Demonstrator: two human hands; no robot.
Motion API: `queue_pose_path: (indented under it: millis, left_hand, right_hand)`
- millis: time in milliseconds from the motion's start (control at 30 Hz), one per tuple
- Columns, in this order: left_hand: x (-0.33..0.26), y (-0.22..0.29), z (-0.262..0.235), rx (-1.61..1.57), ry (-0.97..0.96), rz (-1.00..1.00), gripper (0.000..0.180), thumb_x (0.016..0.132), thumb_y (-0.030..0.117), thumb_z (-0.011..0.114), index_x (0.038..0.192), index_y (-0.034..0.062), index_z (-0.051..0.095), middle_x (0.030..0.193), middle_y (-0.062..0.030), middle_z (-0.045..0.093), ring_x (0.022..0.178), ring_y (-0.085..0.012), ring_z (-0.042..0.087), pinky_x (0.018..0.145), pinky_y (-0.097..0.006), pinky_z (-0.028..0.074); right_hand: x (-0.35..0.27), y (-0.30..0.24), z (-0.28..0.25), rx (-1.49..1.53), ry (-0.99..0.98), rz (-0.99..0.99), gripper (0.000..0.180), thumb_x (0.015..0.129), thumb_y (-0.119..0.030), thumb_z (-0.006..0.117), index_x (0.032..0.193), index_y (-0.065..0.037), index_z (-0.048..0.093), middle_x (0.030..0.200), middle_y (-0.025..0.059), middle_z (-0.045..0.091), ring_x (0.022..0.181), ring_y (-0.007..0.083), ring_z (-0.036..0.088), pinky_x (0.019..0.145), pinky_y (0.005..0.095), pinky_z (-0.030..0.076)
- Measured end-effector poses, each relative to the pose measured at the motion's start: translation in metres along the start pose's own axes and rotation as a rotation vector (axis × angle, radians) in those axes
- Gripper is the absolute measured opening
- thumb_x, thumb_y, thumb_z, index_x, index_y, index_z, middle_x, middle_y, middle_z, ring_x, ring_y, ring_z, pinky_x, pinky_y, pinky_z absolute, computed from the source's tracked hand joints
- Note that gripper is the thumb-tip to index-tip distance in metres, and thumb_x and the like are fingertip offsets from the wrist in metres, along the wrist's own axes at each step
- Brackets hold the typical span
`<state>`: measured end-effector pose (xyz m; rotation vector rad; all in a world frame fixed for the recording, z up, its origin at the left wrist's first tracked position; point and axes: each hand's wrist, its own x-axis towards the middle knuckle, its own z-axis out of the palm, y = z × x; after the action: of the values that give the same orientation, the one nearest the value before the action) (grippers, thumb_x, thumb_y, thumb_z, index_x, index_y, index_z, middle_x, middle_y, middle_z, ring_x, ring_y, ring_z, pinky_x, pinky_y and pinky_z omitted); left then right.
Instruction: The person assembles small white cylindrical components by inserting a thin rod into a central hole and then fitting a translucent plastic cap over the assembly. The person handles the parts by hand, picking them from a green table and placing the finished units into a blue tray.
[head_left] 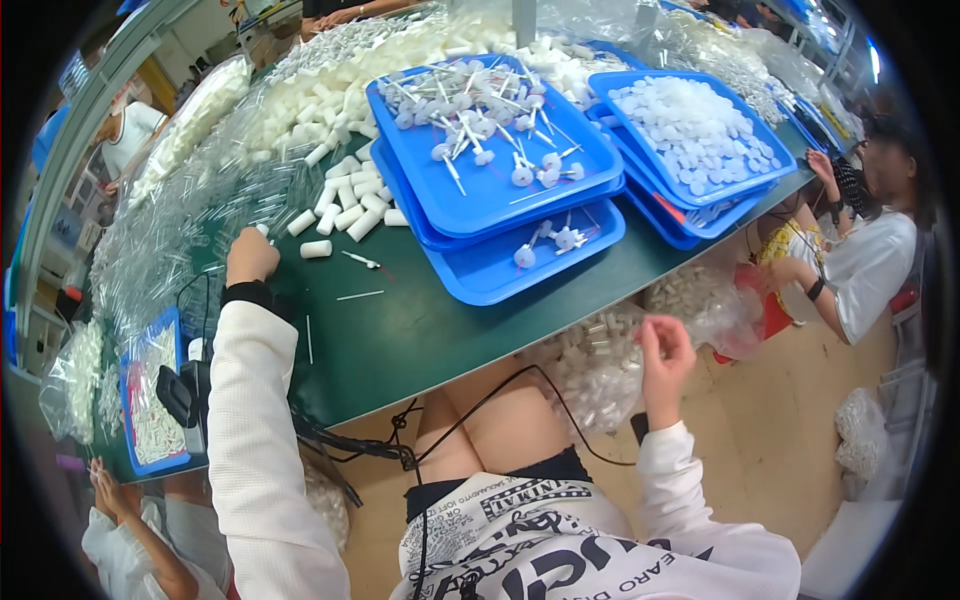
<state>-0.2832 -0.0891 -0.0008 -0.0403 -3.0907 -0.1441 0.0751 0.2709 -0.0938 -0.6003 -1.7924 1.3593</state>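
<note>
Over the left part of the green table, my left hand (252,257) is closed beside the clear plastic tubes. A small white end shows at its fingertips; the rest of what it grips is hidden. Several white foam cylinders (352,203) lie to its right. Nearer to me on the tabletop are a small white stick assembly (361,260) with a thin red strand and two thin white sticks (309,340). Off the table's front edge, at the right, my right hand (667,352) is raised with thumb and fingers curled together. Whatever it may pinch is too small to make out.
Stacked blue trays (495,200) hold white disc-and-stick pieces. Another tray stack (735,190) at the right holds translucent white discs. A black cable (545,375) crosses my lap. Bagged cylinders (590,370) sit below the table edge. Co-workers are at the right and lower left.
</note>
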Motion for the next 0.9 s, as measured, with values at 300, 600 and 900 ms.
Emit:
queue_pose_path:
  millis: [300,600,900]
  left_hand:
    - [-0.047,0.041,-0.09,-0.332,0.356,0.123,0.032,0.082,0.022,0.046,0.095,-0.0062,0.049,0.092,-0.0303,0.058,0.09,-0.0429,0.057,0.078,-0.044,0.043]
    - [-0.232,0.106,-0.114,-1.121,-0.092,0.493,0.029,0.091,0.034,0.039,0.091,0.0059,0.048,0.076,-0.0012,0.053,0.058,-0.0047,0.035,0.053,-0.02,0.027]
    - [-0.278,0.117,-0.049,-1.617,-0.619,0.423,0.027,0.092,0.022,0.045,0.104,-0.0017,0.05,0.087,-0.0009,0.051,0.063,-0.0026,0.035,0.059,-0.017,0.029]
  right_hand:
    - [0.156,-0.134,0.069,-0.116,-0.426,-0.374,0.017,0.08,-0.014,0.061,0.088,0.001,0.062,0.078,0.0106,0.066,0.07,0.0148,0.062,0.066,0.0254,0.048]
    - [0.184,-0.156,0.186,-0.547,-0.851,-0.685,0.027,0.075,-0.027,0.064,0.087,-0.004,0.066,0.077,0.0123,0.065,0.072,0.0249,0.062,0.066,0.0338,0.049]
    - [0.15,-0.149,0.22,-1.02,-0.725,-0.845,0.023,0.071,-0.022,0.065,0.092,-0.012,0.067,0.087,0.0101,0.066,0.082,0.0291,0.063,0.068,0.0381,0.05]
